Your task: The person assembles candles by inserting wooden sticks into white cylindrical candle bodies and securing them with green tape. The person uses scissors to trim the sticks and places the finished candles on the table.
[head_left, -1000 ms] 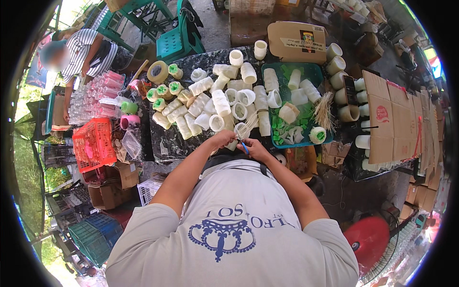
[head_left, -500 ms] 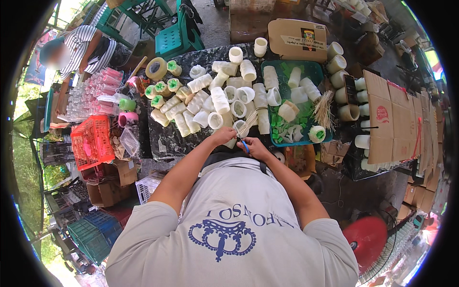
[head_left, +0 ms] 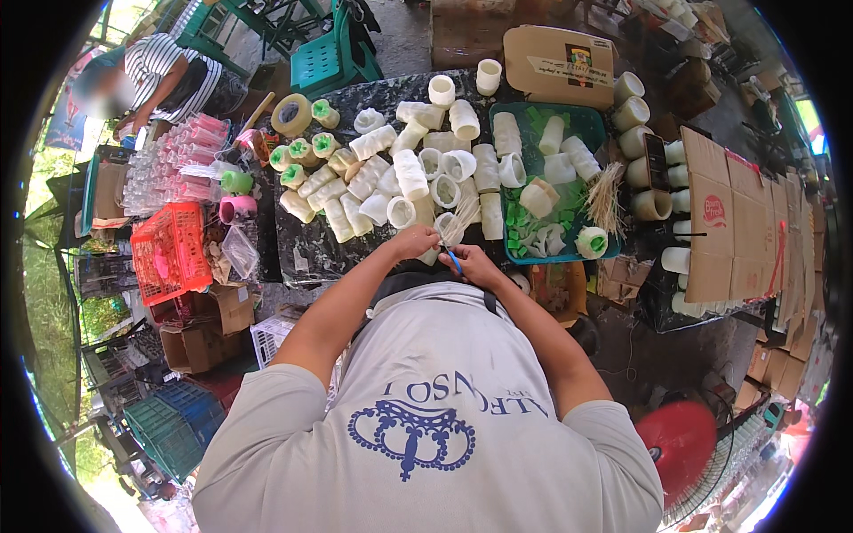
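At the hands, blue-handled tool

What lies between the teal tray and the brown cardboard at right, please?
In the head view, several whitish cups and a dark, phone-like object lie between the tray and the cardboard; pale strands overlap the tray's edge.

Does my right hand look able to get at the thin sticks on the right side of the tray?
Probably yes: the sticks lie uncovered at the right side of the tray, ahead and to the right of your right hand. That hand holds a blue-handled tool, though, so may need freeing first.
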A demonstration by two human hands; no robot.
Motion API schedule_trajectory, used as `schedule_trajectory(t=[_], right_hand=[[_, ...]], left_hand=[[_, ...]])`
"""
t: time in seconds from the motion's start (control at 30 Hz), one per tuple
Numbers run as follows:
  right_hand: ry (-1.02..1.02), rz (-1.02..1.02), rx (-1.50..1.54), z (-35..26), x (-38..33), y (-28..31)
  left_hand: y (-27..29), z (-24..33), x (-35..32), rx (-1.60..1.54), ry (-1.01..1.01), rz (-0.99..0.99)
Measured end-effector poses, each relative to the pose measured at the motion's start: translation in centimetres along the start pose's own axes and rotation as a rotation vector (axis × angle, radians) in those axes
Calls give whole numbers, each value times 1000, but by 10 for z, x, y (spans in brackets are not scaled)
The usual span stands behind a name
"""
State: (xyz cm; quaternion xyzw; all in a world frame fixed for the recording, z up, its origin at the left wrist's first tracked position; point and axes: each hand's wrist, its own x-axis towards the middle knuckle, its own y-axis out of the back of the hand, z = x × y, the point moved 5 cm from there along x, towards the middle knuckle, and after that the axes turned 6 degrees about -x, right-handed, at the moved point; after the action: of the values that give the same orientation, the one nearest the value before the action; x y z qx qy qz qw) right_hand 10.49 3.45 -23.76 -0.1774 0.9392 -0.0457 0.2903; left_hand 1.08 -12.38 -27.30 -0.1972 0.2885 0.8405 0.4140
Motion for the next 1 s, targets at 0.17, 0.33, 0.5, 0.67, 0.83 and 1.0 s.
schedule_trajectory(t=[0.17,0.33,0.5,0.67,0.83,1.0], right_hand=[[25,9,-51,-2,0,1],[3,-6,8,2,-2,1],[-16,-12,-1,3,-1,0],[17,-28,-31,4,1,3],[-70,-59,46,6,2,2],[-23,-62,38,2,-1,1]], left_hand=[[1,1,-3,-6,-2,0],[5,14,-8,25,-7,-28],[5,18,-10,67,0,-63],[6,18,-11,62,-2,-94],[4,24,-15,103,-37,-112],[5,25,-21,104,-60,-72]])
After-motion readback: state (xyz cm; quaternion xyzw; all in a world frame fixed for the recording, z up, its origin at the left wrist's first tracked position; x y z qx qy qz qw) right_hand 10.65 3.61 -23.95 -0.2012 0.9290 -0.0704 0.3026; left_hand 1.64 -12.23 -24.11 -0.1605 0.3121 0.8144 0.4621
